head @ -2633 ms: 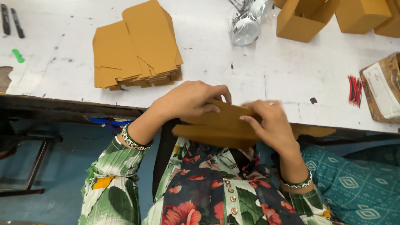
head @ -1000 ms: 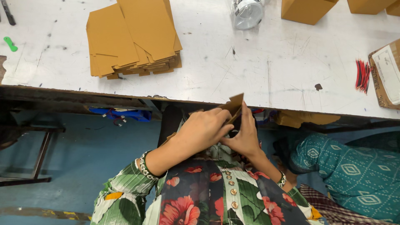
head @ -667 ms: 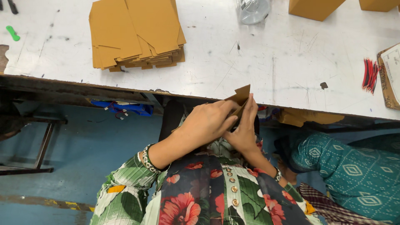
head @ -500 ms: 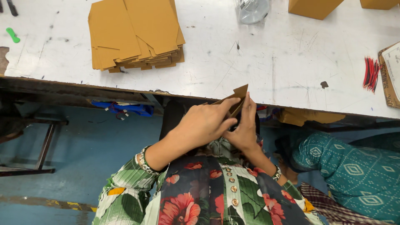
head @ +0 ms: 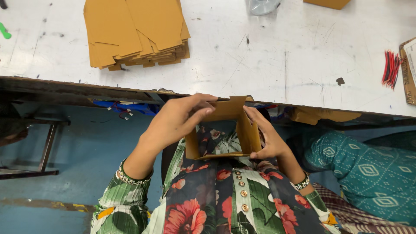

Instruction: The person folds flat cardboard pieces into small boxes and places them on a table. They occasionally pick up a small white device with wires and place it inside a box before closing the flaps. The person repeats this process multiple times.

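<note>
Between both hands, an opened cardboard box sleeve [head: 225, 130] faces upward, long axis left-right; left hand [head: 175, 119] and right hand [head: 266, 136] clasp its opposite side walls.

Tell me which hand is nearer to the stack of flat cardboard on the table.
The left hand. It grips the left side of the opened cardboard box, below and a little right of the stack of flat cardboard. The right hand holds the box's right side, farther away.

The flat cardboard stack [head: 135, 32] lies on the table [head: 260, 56], behind my hands; wire bundle [head: 391, 68] far right of it.
</note>
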